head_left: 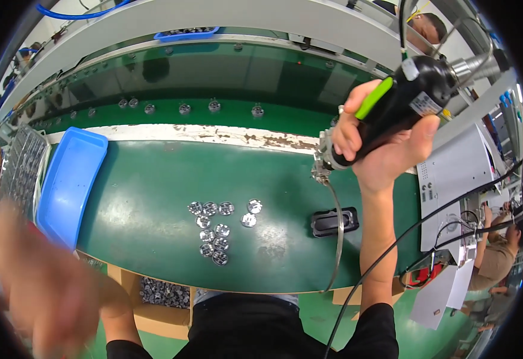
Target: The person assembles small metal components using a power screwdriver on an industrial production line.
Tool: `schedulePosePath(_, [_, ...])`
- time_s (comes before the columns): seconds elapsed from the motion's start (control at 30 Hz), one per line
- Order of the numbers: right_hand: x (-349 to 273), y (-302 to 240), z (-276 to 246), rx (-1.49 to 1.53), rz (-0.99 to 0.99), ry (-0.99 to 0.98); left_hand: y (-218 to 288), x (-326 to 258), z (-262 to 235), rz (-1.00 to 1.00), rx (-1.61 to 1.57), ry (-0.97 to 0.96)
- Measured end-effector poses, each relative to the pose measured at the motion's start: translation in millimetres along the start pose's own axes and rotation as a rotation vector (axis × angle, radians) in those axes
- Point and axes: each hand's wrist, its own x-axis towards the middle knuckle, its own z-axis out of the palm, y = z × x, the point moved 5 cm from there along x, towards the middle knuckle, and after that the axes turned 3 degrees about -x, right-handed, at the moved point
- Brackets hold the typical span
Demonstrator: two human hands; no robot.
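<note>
The left hand (40, 287) is low at the near left edge, too blurred to tell whether it is open or closed, near a blue tray (70, 182) parked at the counter's (153, 203) left end. Small round metal parts (218, 224) lie clustered mid-counter, within easy reach. The right hand (387, 140) is closed around a black powered screwdriver (408, 99), raised clear above a black fixture (334, 221)

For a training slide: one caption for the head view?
Right hand lifts a black power screwdriver above small metal parts on a green bench; left hand blurred.
</note>
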Motion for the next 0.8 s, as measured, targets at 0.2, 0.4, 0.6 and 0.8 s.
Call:
schedulePosePath(0.2, [-2,4,-3,0.120,-0.009,-0.003,-215,-187,66,-0.726,0.619,-0.862])
schedulePosePath(0.4, [-2,1,-6,0.145,-0.046,0.017,-277,-249,101,-0.857,0.810,-0.990])
schedulePosePath(0.6, [-2,0,0,0.160,-0.062,0.043,-275,-261,117,-0.976,0.663,-1.027])
schedulePosePath(0.8, [-5,-6,6,0.227,-0.038,-0.110,-176,-241,154,-0.768,-0.319,-1.109])
